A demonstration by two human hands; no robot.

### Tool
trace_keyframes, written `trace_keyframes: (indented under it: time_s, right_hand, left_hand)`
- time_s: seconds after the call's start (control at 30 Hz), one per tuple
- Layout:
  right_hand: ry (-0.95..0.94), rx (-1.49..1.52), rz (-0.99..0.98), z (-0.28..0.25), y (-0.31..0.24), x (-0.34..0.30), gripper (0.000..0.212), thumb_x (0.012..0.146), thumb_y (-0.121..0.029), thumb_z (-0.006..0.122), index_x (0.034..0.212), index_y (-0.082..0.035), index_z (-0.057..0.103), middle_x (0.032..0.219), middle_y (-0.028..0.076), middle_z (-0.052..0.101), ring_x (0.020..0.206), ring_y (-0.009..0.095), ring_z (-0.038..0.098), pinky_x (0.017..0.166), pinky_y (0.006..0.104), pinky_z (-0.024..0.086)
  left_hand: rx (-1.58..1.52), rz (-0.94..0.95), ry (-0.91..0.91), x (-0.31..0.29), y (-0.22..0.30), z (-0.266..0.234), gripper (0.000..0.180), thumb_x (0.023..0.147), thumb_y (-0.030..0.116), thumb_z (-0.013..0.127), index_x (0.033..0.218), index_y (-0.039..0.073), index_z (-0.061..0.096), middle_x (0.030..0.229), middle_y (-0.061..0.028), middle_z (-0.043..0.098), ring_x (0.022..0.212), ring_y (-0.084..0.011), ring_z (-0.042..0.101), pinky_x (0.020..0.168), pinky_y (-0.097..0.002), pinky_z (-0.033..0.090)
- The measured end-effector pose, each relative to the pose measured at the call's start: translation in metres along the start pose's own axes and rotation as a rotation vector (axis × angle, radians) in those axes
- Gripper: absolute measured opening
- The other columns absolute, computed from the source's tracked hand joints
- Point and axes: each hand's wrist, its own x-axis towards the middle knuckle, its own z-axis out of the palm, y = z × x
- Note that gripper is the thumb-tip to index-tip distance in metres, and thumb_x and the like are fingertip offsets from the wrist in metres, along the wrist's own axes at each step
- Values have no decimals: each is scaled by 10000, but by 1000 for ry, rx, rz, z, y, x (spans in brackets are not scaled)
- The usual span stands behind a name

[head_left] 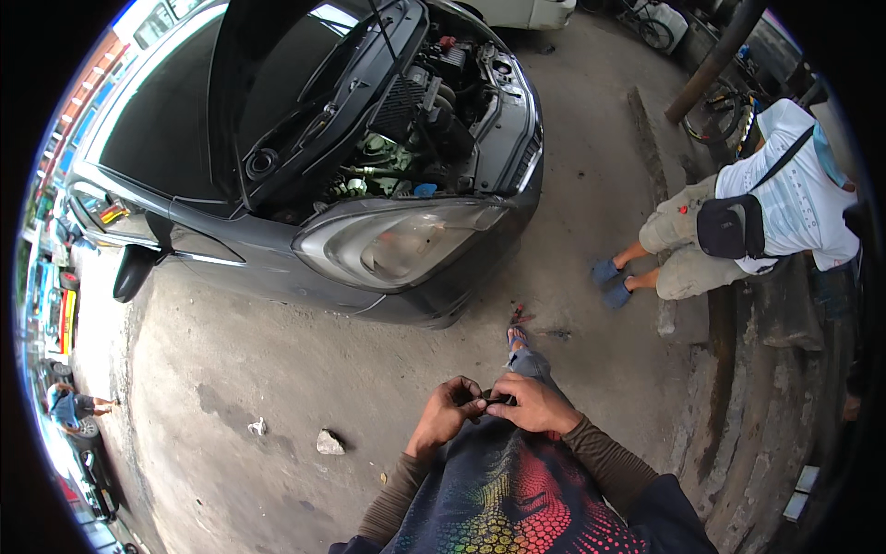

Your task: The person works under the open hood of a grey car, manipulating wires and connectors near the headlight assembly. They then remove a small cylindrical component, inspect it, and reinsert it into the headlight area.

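Note:
My left hand [445, 415] and my right hand [532, 404] meet in front of my body, low in the view. Fingers and thumbs of both are pinched together around a small dark piece [489, 399], mostly covered by the fingertips, so its kind does not show. Beyond them stands a dark grey car [277, 268] with its hood raised. Its engine bay [406, 152] is exposed, and the cloudy headlight [397, 245] faces me. Neither hand touches the car.
A red-handled tool [520, 314] lies on the ground by my foot. Left of me are a stone [329, 441] and a white scrap [257, 426]. A person in a white shirt [784, 185] sits at the right, near a slanted post [715, 60] and a bicycle [715, 115].

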Motion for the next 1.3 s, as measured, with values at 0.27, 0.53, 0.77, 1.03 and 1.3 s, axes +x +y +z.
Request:
trace_keyframes:
  time_s: [0.27, 0.53, 0.77, 1.03, 1.3]
  right_hand:
    - [1, 165, -150, -72, 13, 64, 287, 872, -220, 785, 1073, -35, 698, 1210, 99, 557, 1181, 276, 580, 949, 373, 497]
    - [-579, 625, -96, -207, 10, 170, 170, 918, -29, 712, 1084, -7, 685, 1238, 49, 527, 1065, 135, 561, 907, 279, 490]
    - [-938, 598, -115, -236, -19, 232, 162, 919, -30, 712, 1080, -12, 706, 1279, 63, 574, 1101, 150, 578, 916, 297, 483]
    - [-608, 391, -116, -237, -34, 266, 146, 898, -40, 718, 1031, 5, 680, 1201, 77, 581, 1032, 180, 615, 829, 307, 514]
    - [-445, 336, -105, -206, -43, 280, 116, 941, -52, 685, 1044, -7, 656, 1191, 50, 582, 1014, 184, 618, 824, 312, 532]
  left_hand:
    - [-172, 111, 19, 56, 62, -5, 178, 923, 3, 676, 1074, 14, 583, 966, -6, 609, 853, -97, 583, 743, -259, 492]
    - [-205, 160, 98, 99, 114, -19, 179, 941, 146, 724, 1002, -22, 712, 841, -20, 646, 780, -118, 608, 746, -277, 511]
    - [-408, 348, 197, 131, 140, 10, 494, 737, 262, 916, 708, 131, 441, 733, 68, 461, 730, -62, 409, 661, -253, 327]
    - [-293, 442, 271, 153, 166, -34, 519, 924, 295, 748, 1307, -16, 588, 1023, -47, 635, 954, -129, 577, 872, -298, 487]
    - [172, 354, 414, 152, 193, -85, 276, 871, 96, 717, 1122, -17, 741, 1014, -220, 745, 958, -268, 717, 899, -347, 531]
